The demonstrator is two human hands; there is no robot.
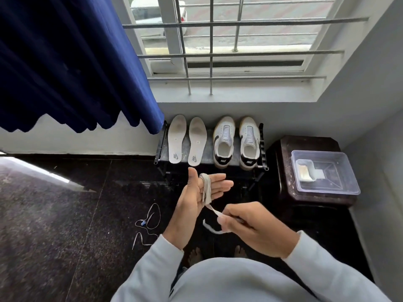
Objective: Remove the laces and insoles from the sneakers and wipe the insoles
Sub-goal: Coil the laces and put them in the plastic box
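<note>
Two white sneakers (236, 141) without laces stand side by side on the right of a low black rack (160, 147), toes to the wall. Two white insoles (187, 142) lie flat to their left. A white lace (206, 189) is wound in loops round the straight fingers of my left hand (196, 195), palm facing right. My right hand (250, 227) pinches the free end of that lace, just below and right of the left hand. A second lace (148, 223) lies loose on the dark floor to the left.
A dark stool (283, 171) right of the rack carries a clear plastic box (322, 171) with a cloth inside. A blue curtain (69, 62) hangs at upper left, a barred window above the rack. Grey wall closes the right side.
</note>
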